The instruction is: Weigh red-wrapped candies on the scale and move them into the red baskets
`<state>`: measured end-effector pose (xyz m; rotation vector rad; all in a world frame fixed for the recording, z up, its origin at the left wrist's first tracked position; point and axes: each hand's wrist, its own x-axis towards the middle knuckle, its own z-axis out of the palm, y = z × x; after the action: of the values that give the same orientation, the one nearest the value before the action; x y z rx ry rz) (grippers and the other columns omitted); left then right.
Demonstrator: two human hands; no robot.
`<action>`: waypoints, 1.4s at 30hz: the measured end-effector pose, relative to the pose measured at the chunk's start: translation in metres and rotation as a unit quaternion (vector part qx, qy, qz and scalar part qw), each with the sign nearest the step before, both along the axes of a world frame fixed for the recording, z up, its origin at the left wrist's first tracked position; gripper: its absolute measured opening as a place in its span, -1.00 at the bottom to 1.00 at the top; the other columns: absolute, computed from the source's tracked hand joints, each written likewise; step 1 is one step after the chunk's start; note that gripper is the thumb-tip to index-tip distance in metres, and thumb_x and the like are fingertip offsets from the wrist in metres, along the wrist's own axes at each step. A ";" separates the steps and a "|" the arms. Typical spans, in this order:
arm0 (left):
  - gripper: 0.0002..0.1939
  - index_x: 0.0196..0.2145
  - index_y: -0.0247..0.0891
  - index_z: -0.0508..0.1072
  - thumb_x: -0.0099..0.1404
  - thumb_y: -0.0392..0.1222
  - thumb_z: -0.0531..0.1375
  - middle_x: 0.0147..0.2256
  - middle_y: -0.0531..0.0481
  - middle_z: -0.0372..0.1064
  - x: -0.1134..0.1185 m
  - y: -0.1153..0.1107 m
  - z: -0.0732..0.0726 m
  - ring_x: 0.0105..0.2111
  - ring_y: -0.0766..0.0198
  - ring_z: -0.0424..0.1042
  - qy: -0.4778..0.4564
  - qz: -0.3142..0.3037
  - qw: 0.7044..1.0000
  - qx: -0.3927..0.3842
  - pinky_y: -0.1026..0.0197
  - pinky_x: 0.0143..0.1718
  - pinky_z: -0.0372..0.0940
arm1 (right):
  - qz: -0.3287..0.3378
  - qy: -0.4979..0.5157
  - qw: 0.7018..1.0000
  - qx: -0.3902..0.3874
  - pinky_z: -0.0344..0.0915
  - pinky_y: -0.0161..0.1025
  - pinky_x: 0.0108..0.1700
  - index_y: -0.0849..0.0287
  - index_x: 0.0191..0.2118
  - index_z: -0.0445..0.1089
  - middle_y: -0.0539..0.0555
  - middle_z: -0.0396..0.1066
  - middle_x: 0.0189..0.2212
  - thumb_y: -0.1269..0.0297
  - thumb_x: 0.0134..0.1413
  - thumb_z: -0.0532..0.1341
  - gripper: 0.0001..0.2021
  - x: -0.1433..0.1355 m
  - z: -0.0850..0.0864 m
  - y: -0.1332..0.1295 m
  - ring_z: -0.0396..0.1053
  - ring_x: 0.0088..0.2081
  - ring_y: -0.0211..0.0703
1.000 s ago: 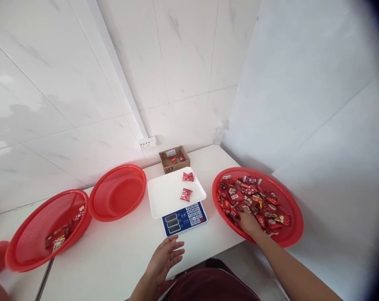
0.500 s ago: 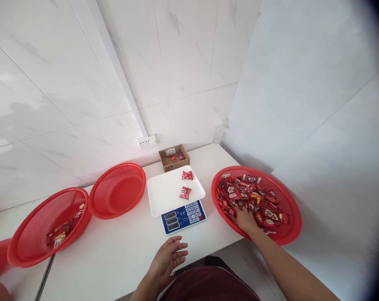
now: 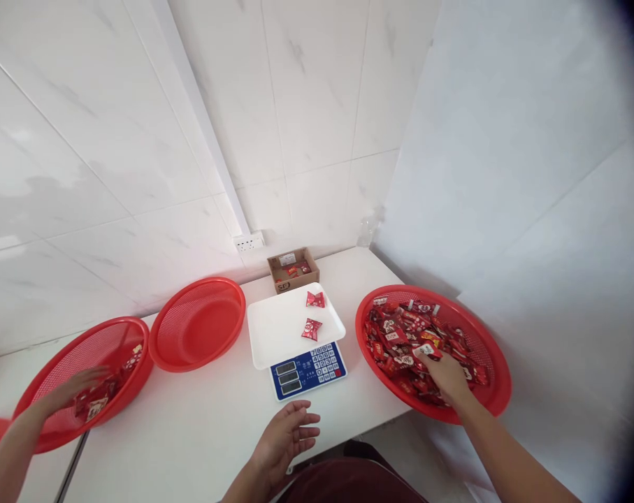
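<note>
White table point(image 3: 201, 426): three red mesh baskets point(image 3: 198, 323) point(image 3: 83, 377) point(image 3: 435, 349), a blue-faced weighing scale point(image 3: 296, 335), a small cardboard box point(image 3: 292, 269) by the wall.

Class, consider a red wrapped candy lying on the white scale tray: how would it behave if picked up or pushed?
The wrapped candy probably weighs little: small, pillow-shaped. Its glossy wrapper likely crinkles and slips. Lying flat on the scale tray, it should slide, not roll.

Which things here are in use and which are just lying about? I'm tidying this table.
In use:
right hand in the heaped red-wrapped candies
their round red mesh basket
white-trayed blue weighing scale with two red candy packets
left hand, open on the table

Lying about:
empty red mesh basket
small brown cardboard box
white wall socket
</note>
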<state>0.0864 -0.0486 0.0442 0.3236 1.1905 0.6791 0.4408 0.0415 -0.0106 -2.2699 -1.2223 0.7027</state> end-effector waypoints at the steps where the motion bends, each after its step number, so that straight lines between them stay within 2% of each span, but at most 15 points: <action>1: -0.64 -0.16 -0.27 0.30 0.10 -0.09 0.21 -0.22 -0.14 0.42 0.002 0.002 0.001 -0.33 0.26 0.44 -0.003 -0.009 1.000 0.006 0.23 -0.26 0.27 | -0.034 0.053 0.998 0.032 0.30 -0.14 -0.18 0.27 -0.21 0.42 0.26 0.50 -0.26 0.03 -0.06 0.09 -0.58 -0.004 0.009 -0.002 0.43 -0.20 0.09; 3: -0.63 -0.15 -0.27 0.30 0.10 -0.07 0.21 -0.20 -0.15 0.41 0.008 0.006 0.007 -0.31 0.24 0.44 -0.012 -0.030 0.999 0.019 0.22 -0.25 0.27 | -0.063 0.172 0.979 0.089 0.31 -0.14 -0.15 0.23 -0.18 0.41 0.23 0.49 -0.23 0.01 -0.13 0.15 -0.56 -0.018 0.027 -0.005 0.42 -0.17 0.09; 5: -0.59 -0.13 -0.26 0.31 0.10 -0.03 0.21 -0.16 -0.17 0.38 0.016 0.011 0.015 -0.27 0.21 0.42 -0.024 -0.052 0.998 0.032 0.18 -0.24 0.28 | -0.028 0.266 0.957 0.108 0.34 -0.15 -0.19 0.18 -0.19 0.42 0.17 0.51 -0.25 0.00 -0.14 0.17 -0.59 -0.041 0.045 -0.011 0.43 -0.20 0.06; 6: -0.57 -0.11 -0.25 0.31 0.10 -0.01 0.21 -0.13 -0.18 0.36 0.020 0.013 0.020 -0.24 0.19 0.41 -0.033 -0.059 0.997 0.037 0.15 -0.23 0.28 | -0.009 0.291 0.951 0.103 0.35 -0.15 -0.23 0.17 -0.22 0.43 0.15 0.52 -0.30 0.00 -0.14 0.18 -0.60 -0.055 0.052 -0.016 0.44 -0.24 0.04; 9: -0.48 0.00 -0.13 0.27 0.09 0.03 0.23 -0.04 -0.16 0.29 0.032 0.020 0.032 -0.16 0.12 0.38 -0.075 -0.071 0.994 0.047 0.06 -0.21 0.29 | 0.103 0.437 0.893 0.025 0.36 -0.15 -0.30 0.19 -0.24 0.42 0.12 0.52 -0.34 0.05 -0.19 0.27 -0.62 -0.104 0.070 -0.032 0.44 -0.33 -0.02; 12: -0.44 0.04 -0.06 0.25 0.08 0.01 0.24 -0.10 -0.12 0.34 0.038 0.021 0.034 -0.18 0.12 0.40 -0.114 -0.078 0.989 0.047 0.07 -0.22 0.29 | 0.186 0.489 0.852 -0.010 0.35 -0.17 -0.26 0.20 -0.25 0.43 0.08 0.51 -0.38 0.08 -0.19 0.29 -0.64 -0.146 0.075 -0.048 0.43 -0.32 -0.06; 15: -0.46 0.01 -0.13 0.30 0.06 -0.06 0.28 -0.22 -0.09 0.42 0.035 0.018 0.025 -0.29 0.19 0.45 -0.101 -0.059 0.993 0.035 0.17 -0.26 0.28 | 0.223 0.476 0.850 -0.025 0.33 -0.20 -0.25 0.22 -0.32 0.45 0.04 0.50 -0.43 0.12 -0.21 0.30 -0.69 -0.168 0.070 -0.057 0.41 -0.34 -0.09; 19: -0.46 -0.02 -0.21 0.30 0.03 -0.16 0.30 -0.31 -0.09 0.44 0.022 0.012 0.010 -0.37 0.25 0.46 -0.072 -0.018 0.997 0.010 0.21 -0.29 0.28 | 0.209 0.517 0.828 -0.068 0.34 -0.20 -0.27 0.25 -0.33 0.45 0.03 0.49 -0.47 0.11 -0.20 0.30 -0.68 -0.173 0.056 -0.057 0.42 -0.37 -0.11; 22: -0.48 -0.05 -0.23 0.28 0.02 -0.19 0.29 -0.26 -0.09 0.43 0.012 0.008 0.002 -0.37 0.25 0.46 -0.057 0.037 0.998 -0.009 0.19 -0.28 0.29 | 0.132 0.554 0.819 -0.065 0.37 -0.20 -0.29 0.27 -0.29 0.44 0.03 0.48 -0.52 0.11 -0.19 0.30 -0.65 -0.171 0.044 -0.044 0.42 -0.44 -0.16; 25: -0.50 -0.06 -0.22 0.25 0.02 -0.24 0.26 -0.19 -0.11 0.40 0.003 0.007 0.000 -0.39 0.28 0.44 -0.033 0.068 0.997 -0.011 0.21 -0.31 0.28 | 0.029 0.576 0.817 -0.027 0.40 -0.22 -0.29 0.26 -0.34 0.43 0.05 0.48 -0.49 0.20 -0.24 0.34 -0.71 -0.170 0.037 -0.017 0.43 -0.43 -0.17; 27: -0.52 -0.07 -0.22 0.24 0.01 -0.28 0.23 -0.18 -0.12 0.39 -0.002 0.006 0.000 -0.42 0.30 0.43 -0.020 0.079 0.997 -0.008 0.23 -0.34 0.28 | -0.021 0.600 0.800 0.001 0.42 -0.21 -0.24 0.23 -0.38 0.42 0.07 0.50 -0.41 0.27 -0.25 0.35 -0.77 -0.169 0.036 0.005 0.44 -0.34 -0.14; 31: -0.56 -0.12 -0.21 0.25 0.00 -0.31 0.21 -0.20 -0.08 0.39 -0.008 0.005 0.000 -0.43 0.31 0.43 -0.012 0.102 0.995 0.001 0.24 -0.35 0.27 | -0.062 0.636 0.769 0.009 0.44 -0.24 -0.22 0.12 -0.38 0.38 0.05 0.49 -0.29 0.32 -0.14 0.29 -0.88 -0.168 0.042 0.036 0.41 -0.16 -0.15; 36: -0.62 -0.22 -0.23 0.28 -0.02 -0.29 0.27 -0.27 -0.04 0.40 -0.013 0.001 -0.006 -0.42 0.33 0.43 -0.025 0.102 0.994 0.022 0.27 -0.33 0.27 | -0.042 0.623 0.780 -0.024 0.42 -0.33 -0.32 0.14 -0.41 0.36 0.01 0.48 -0.42 0.38 -0.19 0.31 -0.86 -0.168 0.035 0.025 0.44 -0.37 -0.24; 40: -0.64 -0.25 -0.25 0.28 -0.01 -0.27 0.30 -0.32 -0.03 0.42 -0.016 -0.004 -0.013 -0.43 0.34 0.43 -0.039 0.108 0.993 0.016 0.26 -0.28 0.28 | 0.040 0.573 0.807 -0.140 0.34 -0.41 -0.48 0.19 -0.43 0.35 -0.03 0.43 -0.57 0.30 -0.17 0.32 -0.85 -0.172 0.022 0.001 0.37 -0.56 -0.35; 42: -0.66 -0.26 -0.26 0.30 -0.01 -0.29 0.30 -0.32 -0.03 0.42 -0.017 -0.005 -0.014 -0.43 0.36 0.43 -0.049 0.118 0.992 0.009 0.26 -0.23 0.29 | 0.077 0.538 0.818 -0.189 0.28 -0.44 -0.54 0.20 -0.43 0.34 -0.04 0.42 -0.61 0.29 -0.15 0.30 -0.85 -0.178 0.022 -0.002 0.33 -0.62 -0.38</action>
<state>0.0694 -0.0540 0.0299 0.1632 1.1384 0.9029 0.2631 0.0390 0.0113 -1.4881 -0.6904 2.0548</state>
